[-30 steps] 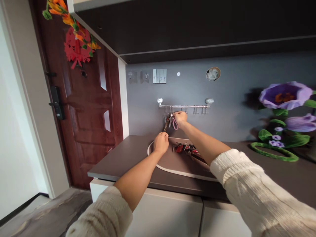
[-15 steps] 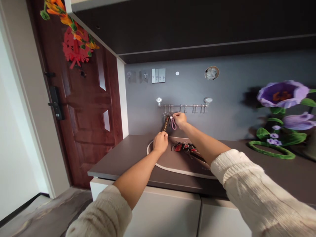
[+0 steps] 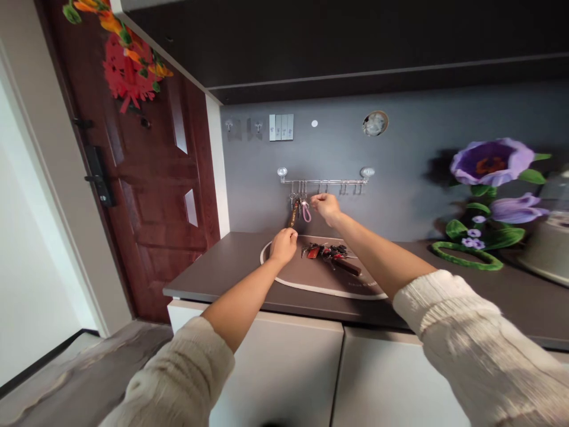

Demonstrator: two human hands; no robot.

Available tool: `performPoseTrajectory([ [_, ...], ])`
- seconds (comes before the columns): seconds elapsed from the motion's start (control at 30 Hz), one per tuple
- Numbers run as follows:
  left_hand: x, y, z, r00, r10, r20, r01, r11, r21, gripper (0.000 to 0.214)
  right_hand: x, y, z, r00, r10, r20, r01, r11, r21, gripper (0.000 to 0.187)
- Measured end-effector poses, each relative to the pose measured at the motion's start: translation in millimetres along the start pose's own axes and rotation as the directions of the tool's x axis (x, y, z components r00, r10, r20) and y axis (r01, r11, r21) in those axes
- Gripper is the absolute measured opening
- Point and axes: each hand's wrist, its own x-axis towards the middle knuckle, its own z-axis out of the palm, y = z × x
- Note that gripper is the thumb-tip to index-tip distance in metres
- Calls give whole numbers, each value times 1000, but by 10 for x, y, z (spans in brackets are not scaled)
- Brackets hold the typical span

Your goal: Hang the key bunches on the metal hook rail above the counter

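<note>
A clear hook rail [image 3: 323, 182] is fixed to the grey wall, with keys on its left hooks. From there hang a dark keychain strap [image 3: 294, 214] with gold lettering and a pink loop keychain [image 3: 306, 212]. My left hand [image 3: 284, 245] is closed at the strap's lower end. Just right of the pink loop is my right hand [image 3: 326, 209], its fingers bent and a little apart, with nothing visible in them. Below, a pile of keys [image 3: 331, 254] with red and black fobs and a brown strap lies on a brown mat [image 3: 320, 284].
The mat rests on a dark counter [image 3: 231, 261] over white cabinets. Purple flower decorations [image 3: 491, 163] stand at the right, beside a pale rounded object [image 3: 546, 246]. Overhead is a dark cabinet underside [image 3: 355, 41]. A reddish-brown door [image 3: 155, 196] is at the left.
My right hand has come off the pink loop keychain and moved slightly right; the loop hangs from the rail. My left hand stays at the strap's end. The view has shifted a little.
</note>
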Motion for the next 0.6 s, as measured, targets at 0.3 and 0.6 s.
performPoseTrajectory([
  [0.3,-42,52,31,993,-28,115,36,997,-72,16,-501,93,-172,994,-37,105,29,997,76,10],
  [0.6,-5,211,-28,950,-153,272,163,986,-16,18,-958,343,-339,985,-70,159,99,979,-179,12],
])
